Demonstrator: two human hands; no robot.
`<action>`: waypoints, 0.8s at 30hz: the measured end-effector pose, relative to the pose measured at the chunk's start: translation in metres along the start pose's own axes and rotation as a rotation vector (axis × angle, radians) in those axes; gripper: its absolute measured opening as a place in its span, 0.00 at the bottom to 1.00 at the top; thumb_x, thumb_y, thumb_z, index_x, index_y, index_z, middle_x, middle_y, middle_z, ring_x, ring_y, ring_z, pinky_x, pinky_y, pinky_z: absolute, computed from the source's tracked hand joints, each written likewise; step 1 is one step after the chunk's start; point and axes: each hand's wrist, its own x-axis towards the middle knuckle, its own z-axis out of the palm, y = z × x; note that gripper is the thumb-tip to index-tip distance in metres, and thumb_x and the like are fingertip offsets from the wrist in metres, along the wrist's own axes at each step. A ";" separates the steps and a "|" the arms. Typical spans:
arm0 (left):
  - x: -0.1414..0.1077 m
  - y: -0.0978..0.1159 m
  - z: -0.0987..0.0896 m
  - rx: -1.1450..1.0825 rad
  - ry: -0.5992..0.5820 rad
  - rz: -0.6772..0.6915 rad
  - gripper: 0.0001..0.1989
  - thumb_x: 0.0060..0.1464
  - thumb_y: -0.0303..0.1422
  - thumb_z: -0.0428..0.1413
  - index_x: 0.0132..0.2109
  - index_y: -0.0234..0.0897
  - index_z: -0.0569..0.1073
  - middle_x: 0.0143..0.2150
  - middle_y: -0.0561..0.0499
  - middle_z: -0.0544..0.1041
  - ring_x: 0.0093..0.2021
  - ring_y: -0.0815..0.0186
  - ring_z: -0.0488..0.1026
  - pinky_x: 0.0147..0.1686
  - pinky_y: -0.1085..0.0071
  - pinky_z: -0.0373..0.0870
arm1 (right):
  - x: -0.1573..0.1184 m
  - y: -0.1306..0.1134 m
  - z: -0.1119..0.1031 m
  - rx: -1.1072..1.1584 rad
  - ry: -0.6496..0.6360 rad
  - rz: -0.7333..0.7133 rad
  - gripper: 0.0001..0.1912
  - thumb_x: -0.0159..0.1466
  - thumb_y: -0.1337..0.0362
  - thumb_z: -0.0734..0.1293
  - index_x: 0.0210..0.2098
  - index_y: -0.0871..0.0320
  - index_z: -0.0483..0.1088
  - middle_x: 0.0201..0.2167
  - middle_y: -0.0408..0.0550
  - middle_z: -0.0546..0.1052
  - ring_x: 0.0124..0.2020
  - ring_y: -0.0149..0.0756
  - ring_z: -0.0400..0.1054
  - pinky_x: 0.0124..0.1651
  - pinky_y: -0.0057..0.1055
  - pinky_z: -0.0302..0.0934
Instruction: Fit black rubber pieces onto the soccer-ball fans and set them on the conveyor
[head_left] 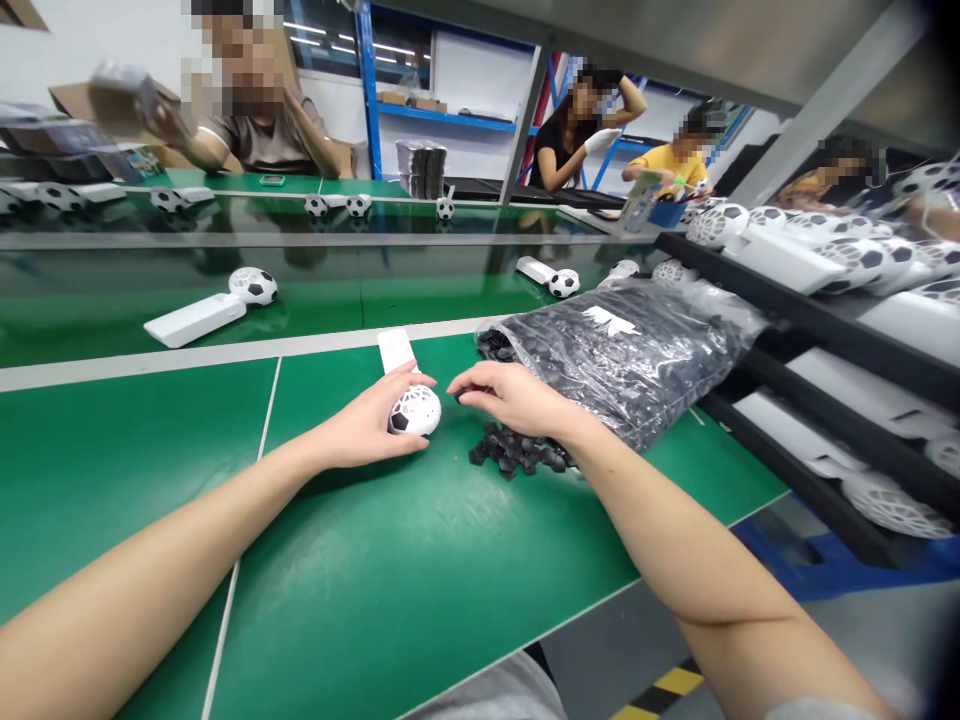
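Nearby, plastic bag (626, 365) of maybe-rubber pieces (660, 370)

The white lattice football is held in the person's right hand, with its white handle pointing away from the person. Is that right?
Not quite: the head view shows the white lattice football held in the left hand, not the right. Its white handle does point away from the person.

Your green desk (420, 570) carries a bulging clear plastic bag (622, 360) packed with black pieces. Just in front of the bag, a loose heap of black pieces (514, 452) lies on the desk. Beyond the bag sits a white handle with a football-patterned ball (551, 277); well left of the bag lies a second white handle with ball (210, 306).
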 end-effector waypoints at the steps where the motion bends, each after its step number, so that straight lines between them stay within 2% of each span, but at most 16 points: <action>1: 0.000 0.000 0.000 -0.003 -0.001 0.001 0.33 0.45 0.40 0.57 0.58 0.43 0.56 0.66 0.41 0.47 0.65 0.54 0.42 0.60 0.53 0.45 | 0.000 -0.001 0.001 -0.008 0.018 -0.035 0.11 0.63 0.69 0.59 0.41 0.57 0.71 0.38 0.47 0.74 0.39 0.32 0.66 0.44 0.30 0.59; 4: 0.000 -0.001 0.000 -0.008 -0.006 0.009 0.32 0.45 0.39 0.57 0.57 0.42 0.56 0.65 0.41 0.48 0.65 0.55 0.42 0.60 0.54 0.45 | 0.000 -0.004 0.003 0.015 0.086 -0.128 0.10 0.63 0.69 0.59 0.39 0.58 0.70 0.35 0.46 0.73 0.37 0.31 0.65 0.42 0.30 0.59; 7: 0.000 -0.001 0.001 -0.011 -0.003 0.016 0.32 0.45 0.38 0.57 0.57 0.43 0.57 0.65 0.42 0.49 0.65 0.55 0.42 0.60 0.54 0.44 | -0.001 -0.006 0.005 0.098 0.135 -0.133 0.06 0.61 0.68 0.61 0.37 0.59 0.69 0.33 0.45 0.73 0.34 0.30 0.65 0.38 0.28 0.60; 9: 0.001 -0.001 0.001 -0.013 0.000 0.019 0.31 0.45 0.37 0.57 0.57 0.43 0.57 0.65 0.43 0.49 0.65 0.55 0.42 0.60 0.54 0.45 | -0.001 -0.007 0.005 0.115 0.124 -0.107 0.08 0.61 0.67 0.60 0.39 0.59 0.67 0.33 0.45 0.73 0.33 0.30 0.65 0.37 0.28 0.60; 13: 0.001 -0.002 -0.001 -0.015 -0.007 0.024 0.32 0.44 0.37 0.57 0.57 0.43 0.57 0.65 0.43 0.49 0.65 0.55 0.42 0.60 0.53 0.44 | 0.001 -0.007 0.005 0.043 0.081 -0.147 0.12 0.63 0.69 0.57 0.45 0.58 0.66 0.38 0.48 0.72 0.39 0.33 0.65 0.43 0.31 0.59; 15: 0.001 -0.002 -0.003 -0.017 -0.023 0.030 0.32 0.44 0.37 0.57 0.57 0.42 0.57 0.65 0.42 0.49 0.65 0.55 0.41 0.60 0.53 0.44 | 0.001 -0.006 0.006 0.049 0.100 -0.151 0.10 0.63 0.69 0.57 0.42 0.58 0.67 0.38 0.47 0.72 0.40 0.32 0.65 0.43 0.31 0.59; 20: 0.000 -0.001 -0.007 -0.014 -0.060 0.012 0.32 0.44 0.36 0.56 0.57 0.41 0.57 0.66 0.42 0.46 0.65 0.55 0.41 0.61 0.55 0.44 | 0.001 -0.004 0.009 0.160 0.114 -0.042 0.06 0.61 0.67 0.60 0.37 0.58 0.66 0.31 0.44 0.73 0.32 0.29 0.65 0.36 0.27 0.59; 24: 0.000 0.000 -0.007 0.002 -0.053 0.033 0.30 0.43 0.34 0.55 0.55 0.41 0.58 0.63 0.45 0.53 0.66 0.55 0.40 0.61 0.54 0.44 | 0.001 -0.003 0.009 0.197 0.138 -0.066 0.04 0.59 0.66 0.63 0.33 0.59 0.68 0.31 0.44 0.72 0.32 0.29 0.64 0.39 0.28 0.59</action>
